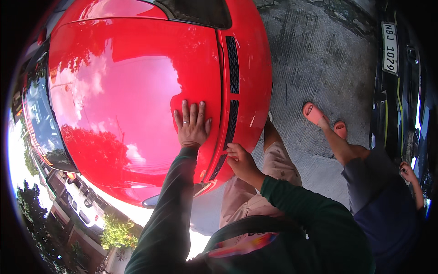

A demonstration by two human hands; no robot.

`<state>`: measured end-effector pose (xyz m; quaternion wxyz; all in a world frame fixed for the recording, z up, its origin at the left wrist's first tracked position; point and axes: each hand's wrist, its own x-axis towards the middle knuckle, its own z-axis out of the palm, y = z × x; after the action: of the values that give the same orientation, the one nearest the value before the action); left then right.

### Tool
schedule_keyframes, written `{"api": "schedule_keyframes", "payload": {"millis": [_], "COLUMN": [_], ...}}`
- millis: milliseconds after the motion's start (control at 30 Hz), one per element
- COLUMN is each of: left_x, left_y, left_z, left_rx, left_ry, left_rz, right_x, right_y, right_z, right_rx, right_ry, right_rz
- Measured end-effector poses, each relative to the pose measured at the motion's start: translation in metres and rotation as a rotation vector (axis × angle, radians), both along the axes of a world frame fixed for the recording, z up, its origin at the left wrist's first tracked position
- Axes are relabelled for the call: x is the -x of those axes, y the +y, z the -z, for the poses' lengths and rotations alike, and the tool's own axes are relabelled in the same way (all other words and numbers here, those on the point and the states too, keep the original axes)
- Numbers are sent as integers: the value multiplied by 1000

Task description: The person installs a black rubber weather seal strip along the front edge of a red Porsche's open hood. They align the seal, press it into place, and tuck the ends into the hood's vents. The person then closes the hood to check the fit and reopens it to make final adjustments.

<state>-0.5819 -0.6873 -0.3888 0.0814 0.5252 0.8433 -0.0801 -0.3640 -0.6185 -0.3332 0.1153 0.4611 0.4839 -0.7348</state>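
Observation:
My left hand [193, 124] lies flat on the glossy red car hood [150, 118], palm down with its fingers spread. A ring shows on one of its fingers. The hand rests near the hood's front edge. My right hand [244, 162] is at the front of the car, beside the dark mesh grille opening [232, 121]. Its fingers are loosely curled together, with their tips close to the grille's edge and nothing visible in them. Whether the fingertips touch the car, I cannot tell.
To the right a person [381, 196] in dark clothes and orange slides [315, 113] stands on the grooved concrete [310, 59]. Beyond them is a dark vehicle [397, 91] with a licence plate. The red car's windshield [45, 118] lies left; a white vehicle [82, 205] stands at lower left.

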Motion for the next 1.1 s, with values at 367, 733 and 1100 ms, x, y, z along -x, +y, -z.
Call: {"api": "schedule_keyframes", "payload": {"millis": [367, 733, 1100], "left_x": [3, 6, -40], "left_y": [0, -6, -89], "left_z": [-9, -45, -105], "left_rx": [37, -23, 24], "left_ry": [0, -76, -324], "left_rz": [-38, -42, -307], "right_x": [71, 66, 77], "right_y": [-12, -33, -25], "right_z": [37, 48, 47], "right_rx": [491, 304, 503], "right_ry": [54, -20, -147], "right_rz": [316, 171, 437]}}
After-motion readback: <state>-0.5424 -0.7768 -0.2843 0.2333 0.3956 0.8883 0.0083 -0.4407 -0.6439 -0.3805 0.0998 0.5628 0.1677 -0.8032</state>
